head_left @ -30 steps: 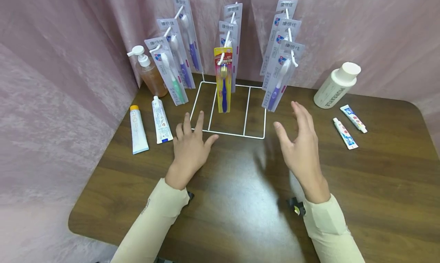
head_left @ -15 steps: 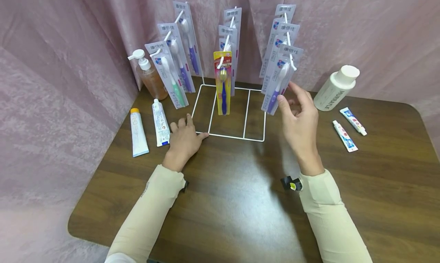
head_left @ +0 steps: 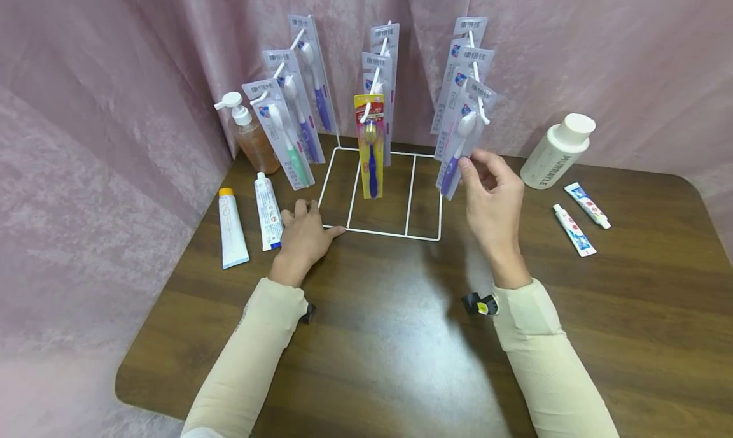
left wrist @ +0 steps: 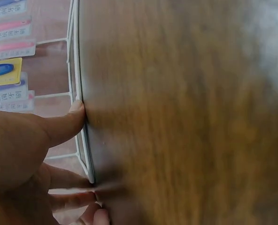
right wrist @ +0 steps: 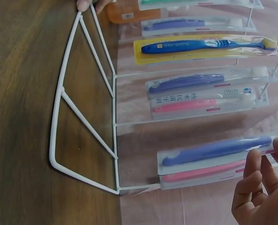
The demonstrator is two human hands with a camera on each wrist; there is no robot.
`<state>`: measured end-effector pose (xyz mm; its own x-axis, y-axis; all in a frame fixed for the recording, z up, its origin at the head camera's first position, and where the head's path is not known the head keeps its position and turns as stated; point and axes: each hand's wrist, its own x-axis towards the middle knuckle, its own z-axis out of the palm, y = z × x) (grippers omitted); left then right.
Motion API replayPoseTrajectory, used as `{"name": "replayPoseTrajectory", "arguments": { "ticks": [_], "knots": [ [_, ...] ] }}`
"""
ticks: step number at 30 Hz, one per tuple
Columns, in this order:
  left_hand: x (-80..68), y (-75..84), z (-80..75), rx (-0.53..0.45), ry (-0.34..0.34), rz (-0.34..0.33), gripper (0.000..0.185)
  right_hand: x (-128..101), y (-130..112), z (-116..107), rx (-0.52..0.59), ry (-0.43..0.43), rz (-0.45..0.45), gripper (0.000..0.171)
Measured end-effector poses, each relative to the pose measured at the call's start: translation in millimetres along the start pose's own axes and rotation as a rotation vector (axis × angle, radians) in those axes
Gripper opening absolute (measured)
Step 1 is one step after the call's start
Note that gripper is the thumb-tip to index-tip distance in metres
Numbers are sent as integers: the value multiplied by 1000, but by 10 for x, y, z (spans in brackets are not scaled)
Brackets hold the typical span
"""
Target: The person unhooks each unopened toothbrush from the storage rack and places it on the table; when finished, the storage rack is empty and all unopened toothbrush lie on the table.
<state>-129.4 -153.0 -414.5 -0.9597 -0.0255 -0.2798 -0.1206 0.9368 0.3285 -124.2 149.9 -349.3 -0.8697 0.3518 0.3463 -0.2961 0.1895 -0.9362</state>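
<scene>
In the head view, my right hand (head_left: 495, 202) pinches the lower right edge of the front packaged toothbrush (head_left: 450, 172) with thumb and fingers. That purple-handled toothbrush in its clear blister card still hangs on the right hook of a white wire display rack (head_left: 395, 234). My left hand (head_left: 302, 239) holds the front left corner of the rack's base. The left wrist view shows its thumb (left wrist: 66, 124) on the front wire and the other fingers curled at the corner. A yellow-carded toothbrush (head_left: 372, 167) with a blue handle hangs on the middle hook.
More carded toothbrushes hang behind, and a green-handled toothbrush (head_left: 294, 161) fronts the left hook. On the left are a pump bottle (head_left: 254, 145) and two toothpaste tubes, one orange-capped (head_left: 231, 231). A white bottle (head_left: 555, 155) and two small tubes, one nearer (head_left: 574, 230), lie right. Pink curtain hangs behind.
My right hand has reached forward from above the table and taken the front right toothbrush card, which has turned slightly. My left hand has come down onto the rack's corner.
</scene>
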Motion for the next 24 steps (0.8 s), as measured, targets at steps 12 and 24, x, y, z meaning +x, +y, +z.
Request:
{"name": "replayPoseTrajectory", "arguments": {
  "ticks": [12, 24],
  "knots": [
    [136, -149, 80, -85, -1, -9, 99, -17, -4, -79, 44, 50, -10, 21],
    [18, -10, -22, -43, -18, -19, 97, 26, -65, -238, 160, 131, -15, 10]
  ]
}}
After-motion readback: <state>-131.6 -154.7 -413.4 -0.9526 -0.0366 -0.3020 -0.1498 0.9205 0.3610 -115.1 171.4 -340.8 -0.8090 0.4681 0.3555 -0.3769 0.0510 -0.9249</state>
